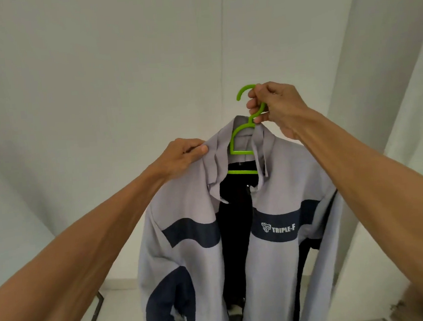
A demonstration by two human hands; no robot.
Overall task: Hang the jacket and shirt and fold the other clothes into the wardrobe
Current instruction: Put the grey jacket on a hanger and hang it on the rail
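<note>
Hanging the jacket (236, 234) is the step underway: right hand (274, 107) grips the green hanger (240, 142) hook at 12 o'clock, left hand (180, 157) pinches the collar. Next, I judge, the hook needs a wardrobe rail, which is not in view.

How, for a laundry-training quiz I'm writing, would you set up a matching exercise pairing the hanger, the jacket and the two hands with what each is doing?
Things:
1. green hanger
2. lilac-grey jacket
3. left hand
4. right hand

States:
A. pinches the jacket's collar edge
B. hangs with its front open
C. holds the hanger just below its hook
D. sits inside the jacket's neck opening

Pairs: 1-D, 2-B, 3-A, 4-C
</note>
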